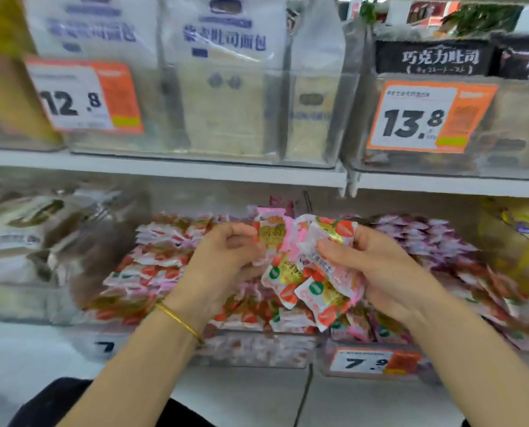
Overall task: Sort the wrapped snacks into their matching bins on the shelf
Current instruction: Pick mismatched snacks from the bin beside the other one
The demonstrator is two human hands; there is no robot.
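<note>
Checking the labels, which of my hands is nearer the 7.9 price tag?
Right. The right hand is directly above the 7.9 price tag; the left hand is up and off to its left.

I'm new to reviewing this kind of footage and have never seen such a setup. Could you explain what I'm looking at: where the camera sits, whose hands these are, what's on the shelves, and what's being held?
There is no machine here. A person wears one wide-angle camera on the head, looking forward and down, so you see their own two arms reaching towards a shop shelf. The left hand, with a gold bracelet on its wrist, and the right hand together grip a bunch of wrapped snacks printed with red strawberries. Below them, on the lower shelf, a clear bin is piled with similar red packets. The bin beside it holds purplish ones and carries a 7.9 price tag. The upper shelf holds bagged bread. The picture is blurry, so the small print cannot be read.
</note>
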